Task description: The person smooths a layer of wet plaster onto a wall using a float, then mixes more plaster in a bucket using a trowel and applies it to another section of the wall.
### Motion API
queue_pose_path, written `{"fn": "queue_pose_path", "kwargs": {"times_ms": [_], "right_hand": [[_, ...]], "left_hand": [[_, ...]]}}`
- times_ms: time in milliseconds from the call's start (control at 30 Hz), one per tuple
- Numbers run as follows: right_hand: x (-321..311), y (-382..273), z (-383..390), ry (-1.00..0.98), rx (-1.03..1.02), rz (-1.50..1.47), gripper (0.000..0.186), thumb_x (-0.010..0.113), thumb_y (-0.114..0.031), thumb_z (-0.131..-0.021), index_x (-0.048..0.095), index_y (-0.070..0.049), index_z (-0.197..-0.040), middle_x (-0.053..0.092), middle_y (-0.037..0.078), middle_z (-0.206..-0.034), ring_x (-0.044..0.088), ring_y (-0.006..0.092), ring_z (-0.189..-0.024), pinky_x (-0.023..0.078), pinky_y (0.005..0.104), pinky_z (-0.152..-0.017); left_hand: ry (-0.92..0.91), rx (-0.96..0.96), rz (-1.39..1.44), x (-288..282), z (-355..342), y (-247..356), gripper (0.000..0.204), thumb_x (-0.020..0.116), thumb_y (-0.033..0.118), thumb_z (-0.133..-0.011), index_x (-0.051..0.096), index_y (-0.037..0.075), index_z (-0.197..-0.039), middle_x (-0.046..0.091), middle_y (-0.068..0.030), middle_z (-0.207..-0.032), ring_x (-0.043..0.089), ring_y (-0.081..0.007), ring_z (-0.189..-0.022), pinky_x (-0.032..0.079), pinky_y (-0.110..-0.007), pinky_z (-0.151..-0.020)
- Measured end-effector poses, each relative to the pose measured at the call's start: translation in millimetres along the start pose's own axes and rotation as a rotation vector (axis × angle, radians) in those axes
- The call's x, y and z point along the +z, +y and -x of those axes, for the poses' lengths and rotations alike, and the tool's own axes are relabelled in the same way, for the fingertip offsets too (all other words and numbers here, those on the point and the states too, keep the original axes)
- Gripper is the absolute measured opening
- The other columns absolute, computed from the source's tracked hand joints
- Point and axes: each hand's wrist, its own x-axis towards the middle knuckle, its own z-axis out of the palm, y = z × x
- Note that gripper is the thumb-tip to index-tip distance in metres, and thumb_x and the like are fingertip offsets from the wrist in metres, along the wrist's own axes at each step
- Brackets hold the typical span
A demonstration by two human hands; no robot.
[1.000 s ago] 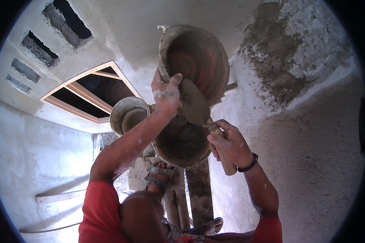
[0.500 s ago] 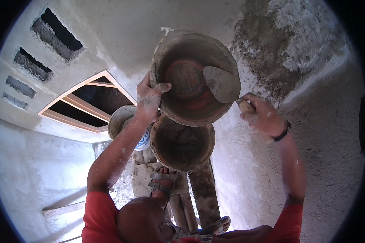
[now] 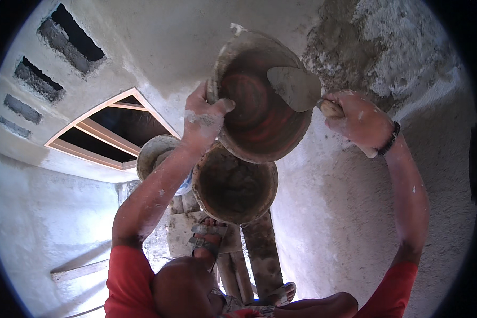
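My left hand (image 3: 204, 117) grips the left rim of a mortar-caked bucket (image 3: 297, 142), thumb inside and fingers behind the wall. The bucket is held up and tilted, its reddish inside showing thin smears. In my right hand (image 3: 361, 119) is the handle of a trowel (image 3: 292, 87). Its rounded, grey-coated blade reaches over the bucket's right rim into the mouth. Below the raised bucket stands a second bucket (image 3: 196, 193) with grey mortar (image 3: 238, 183) in its bottom.
A third pail (image 3: 146, 153) stands behind my left forearm. Worn planks (image 3: 262, 254) lie under my sandalled feet, with bright gaps between them. To the left are a wood-framed opening (image 3: 98, 127) and slots in the wall. Rough, patchy plaster (image 3: 350, 58) covers the wall at upper right.
The raised bucket has shifted slightly right and up with my left hand, tilting more. My right hand and the trowel have moved right and upward, bringing the blade over the rim.
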Motion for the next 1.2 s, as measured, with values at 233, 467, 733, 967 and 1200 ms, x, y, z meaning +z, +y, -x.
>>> {"fn": "queue_pose_path", "kwargs": {"times_ms": [233, 467, 733, 967, 1200], "right_hand": [[-25.8, -14.6, 0.4, 0.135, -0.229, 0.298, 0.038, 0.061, -0.015, -0.088, 0.06, 0.004, -0.12, 0.067, 0.02, -0.091, 0.065, 0.025, -0.078, 0.053, 0.0366, -0.074], [25.9, -62.6, 2.5, 0.15, -0.452, 0.478, 0.022, 0.053, -0.015, -0.09, 0.064, 0.002, -0.098, 0.066, 0.021, -0.089, 0.065, 0.0317, -0.075, 0.053, 0.0399, -0.07], [59.1, -12.1, -5.6, 0.073, -0.227, 0.32, 0.03, 0.062, -0.015, -0.087, 0.058, 0.0, -0.112, 0.066, 0.021, -0.091, 0.067, 0.033, -0.075, 0.055, 0.0425, -0.064], [99.2, -0.6, -40.1, 0.335, -0.184, -0.045, 0.041, 0.066, -0.013, -0.085, 0.055, 0.004, -0.12, 0.067, 0.022, -0.092, 0.069, 0.0282, -0.08, 0.055, 0.0356, -0.064], [107.7, -35.6, -13.0, 0.062, -0.312, 0.83, 0.035, 0.053, -0.009, -0.085, 0.057, 0.002, -0.118, 0.067, 0.017, -0.089, 0.069, 0.0263, -0.075, 0.056, 0.0354, -0.058]], "left_hand": [[-0.025, 0.113, -0.277, 5.0, -0.6, -7.4, 0.042, 0.061, 0.009, -0.074, 0.06, -0.002, -0.114, 0.068, -0.0175, -0.094, 0.065, -0.0276, -0.087, 0.05, -0.035, -0.083], [-0.1, 0.077, -0.252, 3.4, -7.0, 6.6, 0.042, 0.061, 0.008, -0.073, 0.061, -0.003, -0.113, 0.068, -0.0186, -0.093, 0.065, -0.0267, -0.086, 0.05, -0.035, -0.082], [-0.09, -0.058, 0.187, -1.8, -1.4, 5.8, 0.046, 0.06, 0.002, -0.071, 0.06, -0.003, -0.117, 0.066, -0.007, -0.101, 0.058, -0.0136, -0.091, 0.048, -0.03, -0.084], [-0.092, 0.086, 0.009, -1.5, -4.6, 2.1, 0.046, 0.056, 0.002, -0.071, 0.059, -0.004, -0.116, 0.065, -0.0061, -0.098, 0.057, -0.0127, -0.09, 0.046, -0.027, -0.084], [-0.066, 0.142, -0.18, -11.6, -11.0, 7.2, 0.043, 0.056, 0.004, -0.072, 0.061, -0.002, -0.114, 0.067, -0.0089, -0.091, 0.059, -0.0141, -0.085, 0.047, -0.028, -0.082]]}}
